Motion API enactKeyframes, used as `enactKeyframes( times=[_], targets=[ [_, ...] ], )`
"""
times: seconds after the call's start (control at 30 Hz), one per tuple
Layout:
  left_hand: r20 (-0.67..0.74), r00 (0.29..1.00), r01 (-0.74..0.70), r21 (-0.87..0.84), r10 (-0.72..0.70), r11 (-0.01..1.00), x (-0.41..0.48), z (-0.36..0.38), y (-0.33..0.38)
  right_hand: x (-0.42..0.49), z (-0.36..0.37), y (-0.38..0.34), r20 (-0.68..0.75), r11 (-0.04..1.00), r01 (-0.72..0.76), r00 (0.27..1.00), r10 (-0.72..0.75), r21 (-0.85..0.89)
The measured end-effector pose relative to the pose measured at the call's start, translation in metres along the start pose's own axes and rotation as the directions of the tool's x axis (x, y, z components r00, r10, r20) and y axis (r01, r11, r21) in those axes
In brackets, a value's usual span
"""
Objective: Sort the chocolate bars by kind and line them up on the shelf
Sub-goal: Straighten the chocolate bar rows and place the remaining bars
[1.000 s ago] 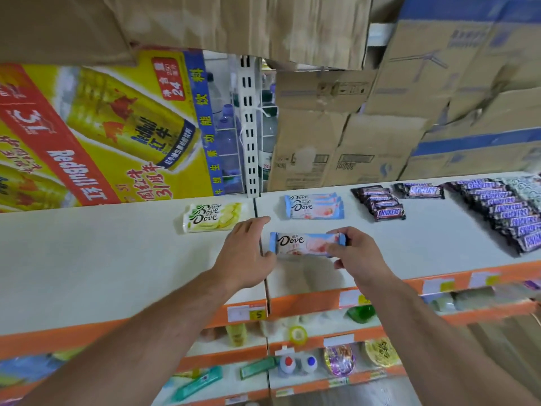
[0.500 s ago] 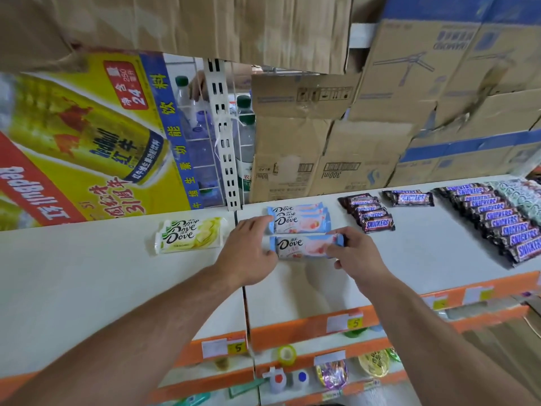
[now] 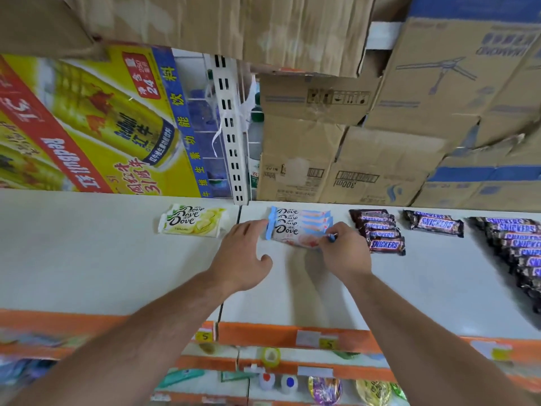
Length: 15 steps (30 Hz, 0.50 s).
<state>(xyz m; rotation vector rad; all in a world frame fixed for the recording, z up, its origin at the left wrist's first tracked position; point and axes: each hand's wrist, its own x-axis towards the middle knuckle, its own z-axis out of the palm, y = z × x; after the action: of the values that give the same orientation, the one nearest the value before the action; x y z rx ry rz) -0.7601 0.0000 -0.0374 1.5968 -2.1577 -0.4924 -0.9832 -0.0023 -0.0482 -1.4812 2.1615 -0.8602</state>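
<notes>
Blue Dove bar point(image 3: 292, 234), back of the shelf point(image 3: 87, 259): the right grip point(image 3: 345, 256) pinches one end. The open left grip point(image 3: 243, 256) touches the other.

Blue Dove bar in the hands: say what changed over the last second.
Both hands carried the blue Dove bar back against the blue Dove stack. The right hand still pinches its end; the left hand touches the other with its fingers. Yellow Dove bars and Snickers rows stayed put.
</notes>
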Motion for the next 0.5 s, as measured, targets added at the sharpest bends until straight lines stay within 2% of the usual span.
enactKeyframes(
  times=[0.3, 0.5],
  targets=[
    [-0.056, 0.994, 0.096, 0.024, -0.095, 0.995, -0.019, 0.012, 0.01, 0.012, 0.004, 0.01, -0.039, 0.978, 0.153, 0.986, -0.159, -0.139],
    [-0.055, 0.993, 0.109, 0.05, -0.106, 0.993, -0.026, 0.016, 0.014, 0.015, 0.002, 0.013, -0.042, 0.968, 0.188, 0.98, -0.197, -0.164]
  ],
)
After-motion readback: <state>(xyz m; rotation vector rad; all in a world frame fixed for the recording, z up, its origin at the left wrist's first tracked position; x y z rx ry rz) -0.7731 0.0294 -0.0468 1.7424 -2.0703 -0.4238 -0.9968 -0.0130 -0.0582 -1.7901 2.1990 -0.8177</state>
